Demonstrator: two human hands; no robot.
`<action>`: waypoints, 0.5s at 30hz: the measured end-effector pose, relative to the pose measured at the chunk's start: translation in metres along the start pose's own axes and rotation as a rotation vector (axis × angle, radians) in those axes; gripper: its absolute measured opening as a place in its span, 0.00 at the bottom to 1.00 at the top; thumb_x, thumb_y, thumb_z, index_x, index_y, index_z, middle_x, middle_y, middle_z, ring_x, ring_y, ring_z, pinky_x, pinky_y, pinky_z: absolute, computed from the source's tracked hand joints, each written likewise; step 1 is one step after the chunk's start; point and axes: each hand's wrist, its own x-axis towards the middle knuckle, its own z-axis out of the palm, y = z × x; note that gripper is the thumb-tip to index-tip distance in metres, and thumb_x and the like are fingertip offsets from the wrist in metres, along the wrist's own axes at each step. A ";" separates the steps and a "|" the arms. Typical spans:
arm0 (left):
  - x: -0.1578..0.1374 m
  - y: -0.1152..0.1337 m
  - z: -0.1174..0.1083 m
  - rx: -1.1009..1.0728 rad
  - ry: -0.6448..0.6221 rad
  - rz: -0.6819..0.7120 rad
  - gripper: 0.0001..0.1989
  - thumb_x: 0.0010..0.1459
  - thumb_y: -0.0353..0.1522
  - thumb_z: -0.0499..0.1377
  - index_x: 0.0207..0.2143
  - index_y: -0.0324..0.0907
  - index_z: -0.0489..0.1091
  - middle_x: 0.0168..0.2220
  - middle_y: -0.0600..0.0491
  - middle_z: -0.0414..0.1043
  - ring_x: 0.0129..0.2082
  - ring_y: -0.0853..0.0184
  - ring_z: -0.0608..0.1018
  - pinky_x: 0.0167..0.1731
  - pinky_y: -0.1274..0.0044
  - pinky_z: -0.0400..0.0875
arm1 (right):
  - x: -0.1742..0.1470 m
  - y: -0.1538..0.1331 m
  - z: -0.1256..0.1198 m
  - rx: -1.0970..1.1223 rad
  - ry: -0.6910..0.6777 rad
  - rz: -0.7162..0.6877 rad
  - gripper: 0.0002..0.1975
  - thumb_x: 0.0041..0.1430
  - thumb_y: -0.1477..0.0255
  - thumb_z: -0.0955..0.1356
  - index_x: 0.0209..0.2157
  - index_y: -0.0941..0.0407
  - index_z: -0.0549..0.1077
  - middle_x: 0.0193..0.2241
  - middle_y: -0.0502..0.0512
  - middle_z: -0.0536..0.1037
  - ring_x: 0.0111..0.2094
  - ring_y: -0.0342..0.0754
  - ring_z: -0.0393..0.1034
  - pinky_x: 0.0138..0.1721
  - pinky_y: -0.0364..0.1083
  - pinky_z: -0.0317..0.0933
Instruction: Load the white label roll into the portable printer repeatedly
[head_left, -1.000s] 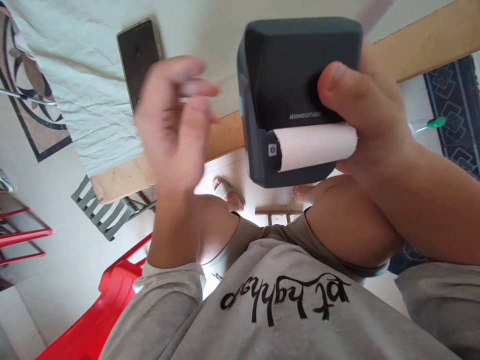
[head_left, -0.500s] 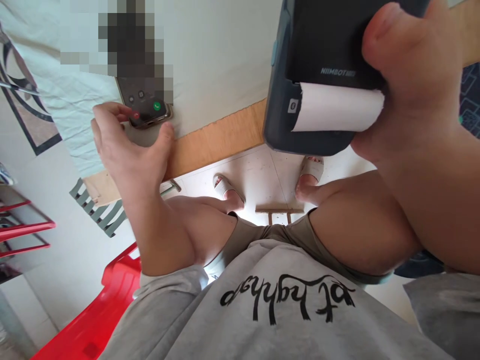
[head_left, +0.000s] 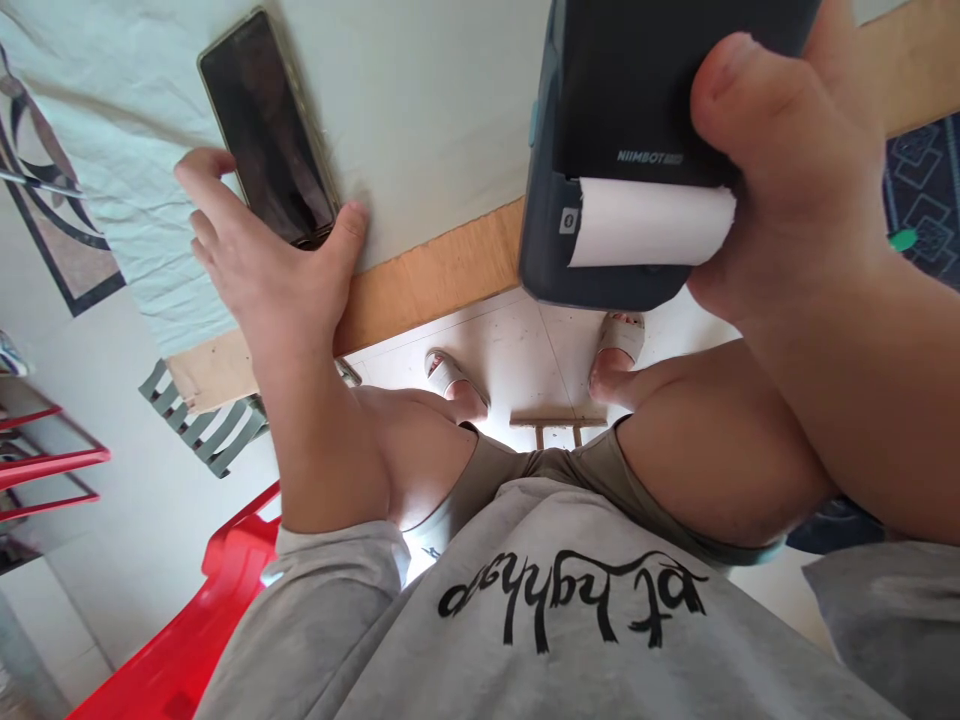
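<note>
My right hand [head_left: 802, 160] grips a dark label printer [head_left: 630, 90] marked NIIMBOT, its thumb pressed on the black top. A curl of white label paper [head_left: 652, 225] sticks out of the printer's slot. On the pale table cover lies a smartphone [head_left: 270, 130] in a clear case, with a dark screen. Around the phone's lower end, my left hand [head_left: 274, 250] is open, thumb and fingers spread apart. Its index fingertip is at the phone's left edge, and the thumb rests beside the lower right corner. The printer's upper end is cut off by the frame.
The table's bare wooden edge [head_left: 435, 255] runs in front of my lap under a pale green cloth [head_left: 112, 190]. A red plastic chair [head_left: 187, 610] stands at lower left, near a red-framed rack [head_left: 52, 460]. A dark patterned fabric [head_left: 926, 190] shows at right.
The phone's lit call screen has gone dark. My left index finger has moved up from the screen's lower part to its left edge. The printer in my right hand has shifted slightly left.
</note>
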 end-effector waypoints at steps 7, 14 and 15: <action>-0.015 -0.005 -0.005 0.118 0.062 0.197 0.38 0.51 0.26 0.69 0.63 0.40 0.60 0.69 0.40 0.71 0.68 0.49 0.75 0.74 0.55 0.66 | -0.003 0.002 -0.003 0.002 0.026 0.028 0.29 0.57 0.64 0.75 0.56 0.57 0.63 0.51 0.52 0.77 0.47 0.35 0.74 0.49 0.41 0.80; -0.032 -0.056 0.003 0.018 -0.089 0.444 0.58 0.30 0.41 0.79 0.66 0.50 0.63 0.67 0.44 0.67 0.64 0.44 0.74 0.64 0.47 0.74 | -0.004 -0.003 -0.008 -0.046 -0.011 0.045 0.26 0.57 0.64 0.73 0.54 0.54 0.64 0.48 0.44 0.75 0.47 0.32 0.74 0.52 0.41 0.81; -0.034 -0.060 0.004 -0.008 -0.088 0.471 0.60 0.30 0.45 0.80 0.67 0.51 0.63 0.66 0.44 0.66 0.65 0.44 0.73 0.64 0.46 0.73 | -0.004 -0.003 -0.008 -0.056 -0.017 0.041 0.26 0.57 0.64 0.73 0.54 0.54 0.64 0.47 0.44 0.75 0.47 0.31 0.74 0.52 0.40 0.81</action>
